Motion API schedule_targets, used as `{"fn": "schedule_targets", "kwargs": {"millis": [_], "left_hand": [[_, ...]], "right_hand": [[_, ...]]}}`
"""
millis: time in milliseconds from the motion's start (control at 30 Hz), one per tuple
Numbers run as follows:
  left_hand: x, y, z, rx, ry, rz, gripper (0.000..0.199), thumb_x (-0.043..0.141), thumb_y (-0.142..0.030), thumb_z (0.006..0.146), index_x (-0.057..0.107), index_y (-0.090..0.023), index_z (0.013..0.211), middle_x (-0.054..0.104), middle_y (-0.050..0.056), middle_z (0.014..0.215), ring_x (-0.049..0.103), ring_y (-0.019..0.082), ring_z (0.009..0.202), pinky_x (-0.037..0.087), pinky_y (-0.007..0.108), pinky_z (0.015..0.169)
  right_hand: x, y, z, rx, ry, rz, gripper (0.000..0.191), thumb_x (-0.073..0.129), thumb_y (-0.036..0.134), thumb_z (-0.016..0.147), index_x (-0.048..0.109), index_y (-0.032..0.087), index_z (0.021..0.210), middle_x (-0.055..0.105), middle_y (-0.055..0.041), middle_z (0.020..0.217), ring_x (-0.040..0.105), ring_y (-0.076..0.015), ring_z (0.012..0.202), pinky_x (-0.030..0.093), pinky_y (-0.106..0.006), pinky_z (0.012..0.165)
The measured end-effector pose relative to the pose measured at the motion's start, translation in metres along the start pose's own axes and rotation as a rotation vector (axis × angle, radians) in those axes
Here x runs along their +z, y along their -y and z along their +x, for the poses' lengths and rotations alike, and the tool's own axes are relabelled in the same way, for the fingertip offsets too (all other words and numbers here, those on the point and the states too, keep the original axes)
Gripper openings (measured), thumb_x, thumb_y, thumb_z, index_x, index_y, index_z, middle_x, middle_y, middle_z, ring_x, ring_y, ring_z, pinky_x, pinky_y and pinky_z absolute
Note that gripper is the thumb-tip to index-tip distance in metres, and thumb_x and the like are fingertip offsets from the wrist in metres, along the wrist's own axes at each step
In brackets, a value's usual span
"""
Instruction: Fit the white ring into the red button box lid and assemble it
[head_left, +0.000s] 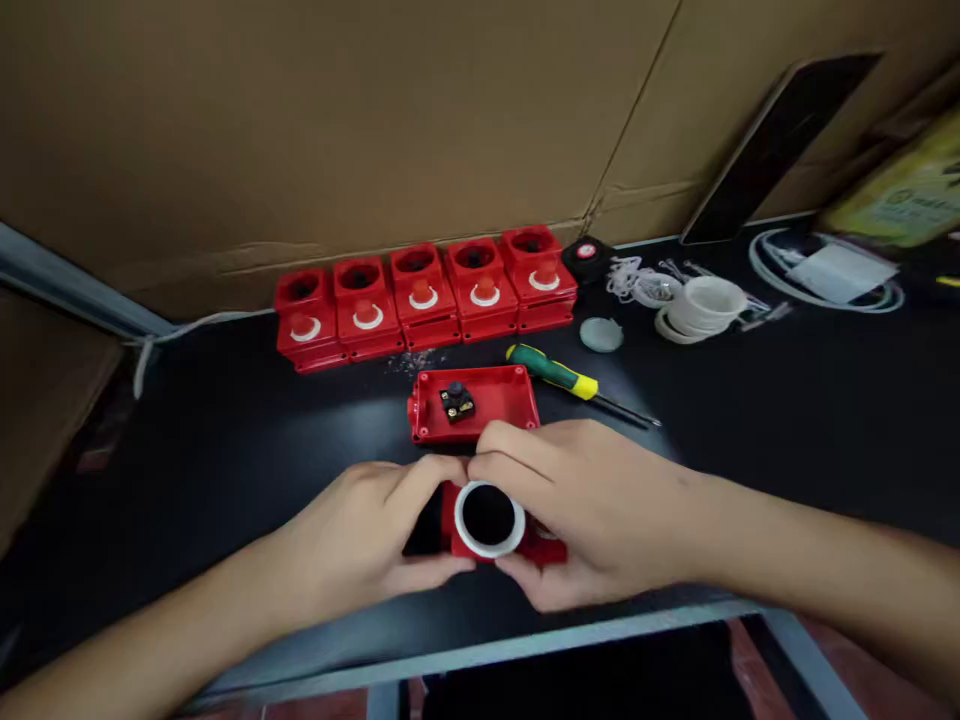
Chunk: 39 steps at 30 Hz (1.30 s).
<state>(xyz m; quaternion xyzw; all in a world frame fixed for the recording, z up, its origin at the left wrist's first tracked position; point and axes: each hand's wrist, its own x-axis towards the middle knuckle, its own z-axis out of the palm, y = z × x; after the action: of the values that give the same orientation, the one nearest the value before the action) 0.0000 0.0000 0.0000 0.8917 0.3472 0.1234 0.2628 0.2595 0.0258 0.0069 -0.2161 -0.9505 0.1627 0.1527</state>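
Near the front of the black table, my left hand (375, 525) and my right hand (581, 505) grip a red plastic housing part (547, 550) from both sides. A white ring (489, 550) with a dark round opening sits on this part, and fingers of both hands press at its edge. My hands cover much of the part. Just beyond them lies an open red box (506, 395), holding a small black switch block (457, 402) with brass-coloured terminals. A green and yellow screwdriver (551, 370) lies to the right of the box.
Several red boxes (424, 298) with white rings stand in a row at the back. Farther right are stacked white rings (705, 308), a pale disc (601, 334), a black round item (587, 258) and a coiled white cable (772, 270). A dark flat panel (784, 145) leans against the cardboard.
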Motion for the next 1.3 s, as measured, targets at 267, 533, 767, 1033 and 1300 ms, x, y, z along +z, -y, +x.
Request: {"fn": "schedule_targets", "kwargs": {"millis": [267,533,767,1033,1300], "left_hand": [[-0.0004,0.0005,0.0000,0.014,-0.005,0.001,0.045,0.077,-0.039,0.096,0.047,-0.025,0.127,0.047,-0.014,0.066,0.052,0.011,0.048,0.041,0.023,0.054],[-0.0005,0.0018,-0.0007,0.006,0.007,-0.013,0.043,0.072,-0.045,0.100,0.047,-0.025,0.129,0.048,-0.014,0.065,0.052,0.011,0.047,0.041,0.023,0.054],[-0.0010,0.0014,-0.0006,0.003,0.007,-0.011,0.040,0.069,-0.045,0.101,0.047,-0.026,0.128,0.045,-0.014,0.063,0.051,0.012,0.046,0.040,0.023,0.053],[-0.0014,0.0004,-0.0012,-0.003,0.015,0.000,0.044,0.074,-0.043,0.098,0.047,-0.026,0.128,0.047,-0.014,0.065,0.052,0.011,0.047,0.041,0.023,0.054],[-0.0014,0.0007,-0.0002,0.004,0.006,-0.002,0.042,0.073,-0.043,0.099,0.048,-0.025,0.127,0.047,-0.014,0.065,0.052,0.011,0.047,0.042,0.023,0.054]], "right_hand": [[0.0052,-0.0019,-0.0017,0.027,-0.117,-0.137,0.052,0.069,0.066,0.090,0.060,0.014,0.097,0.058,-0.0019,0.089,0.048,-0.0135,0.062,0.026,-0.028,0.051],[0.0059,-0.0012,-0.0014,0.004,-0.102,-0.153,0.041,0.068,0.053,0.087,0.061,0.014,0.096,0.058,-0.0026,0.090,0.046,-0.0137,0.062,0.027,-0.029,0.052],[0.0005,0.0003,0.0016,-0.013,-0.024,-0.042,0.026,0.064,0.031,0.079,0.060,0.015,0.099,0.059,-0.0031,0.095,0.045,-0.0143,0.066,0.034,-0.028,0.055],[0.0063,-0.0012,-0.0009,0.018,-0.078,-0.191,0.062,0.068,0.075,0.087,0.060,0.015,0.098,0.058,-0.0036,0.091,0.048,-0.0163,0.065,0.029,-0.032,0.057],[0.0065,0.0006,0.0000,0.033,-0.071,-0.102,0.037,0.065,0.049,0.088,0.061,0.014,0.098,0.057,-0.0030,0.091,0.047,-0.0156,0.066,0.030,-0.030,0.056]]}}
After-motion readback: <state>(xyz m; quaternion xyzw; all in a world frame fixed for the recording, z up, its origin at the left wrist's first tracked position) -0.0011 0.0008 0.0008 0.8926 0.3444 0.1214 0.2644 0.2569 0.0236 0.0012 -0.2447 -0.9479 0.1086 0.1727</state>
